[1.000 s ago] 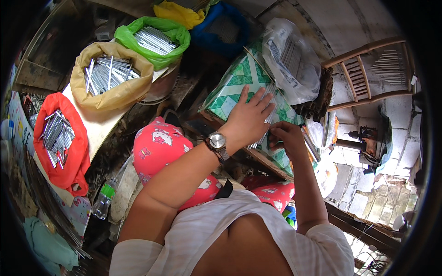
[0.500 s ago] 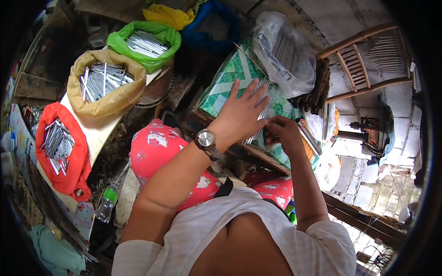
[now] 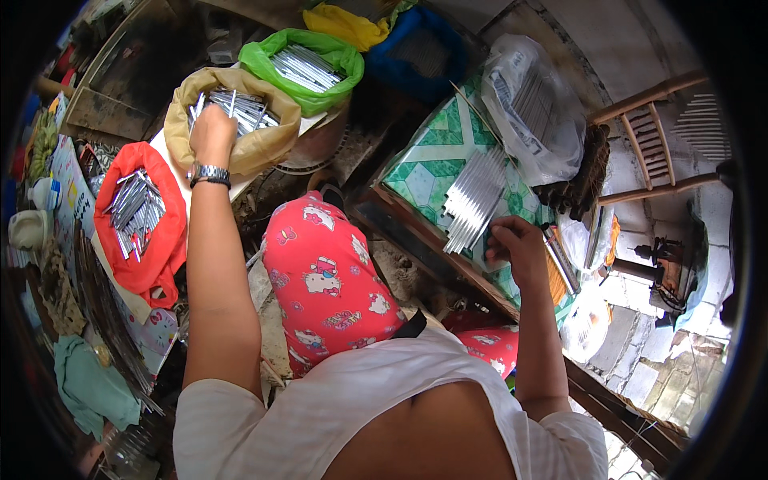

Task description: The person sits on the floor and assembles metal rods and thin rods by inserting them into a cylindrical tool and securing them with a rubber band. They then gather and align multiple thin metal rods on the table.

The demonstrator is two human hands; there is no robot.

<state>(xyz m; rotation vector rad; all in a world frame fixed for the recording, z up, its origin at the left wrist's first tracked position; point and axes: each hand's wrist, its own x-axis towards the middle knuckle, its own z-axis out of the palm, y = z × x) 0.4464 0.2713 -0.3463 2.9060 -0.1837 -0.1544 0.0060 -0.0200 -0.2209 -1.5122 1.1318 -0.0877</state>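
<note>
My left hand (image 3: 214, 134) reaches down into a tan bag (image 3: 280, 144) on the left, among thin silvery metal tubes (image 3: 254, 114). Its fingertips are hidden by the back of the hand, so their grip does not show. My right hand (image 3: 516, 246) hovers over a green patterned tabletop (image 3: 436, 128), fingers curled in; anything in them is too small or hidden to make out. Just left of it, a row of similar tubes (image 3: 478, 196) lies side by side on the tabletop.
Tubes also fill a red bag (image 3: 164, 256), a green bag (image 3: 352, 76) and a clear plastic bag (image 3: 564, 148). Yellow (image 3: 352, 28) and blue (image 3: 452, 60) bags stand at the back. A wooden rack (image 3: 652, 140) and a dark machine (image 3: 668, 272) are at right.
My left hand has left the tubes on the tabletop and swung left into the tan bag, uncovering the row. My right hand stays beside the row, fingers still curled. The view has shifted left.
</note>
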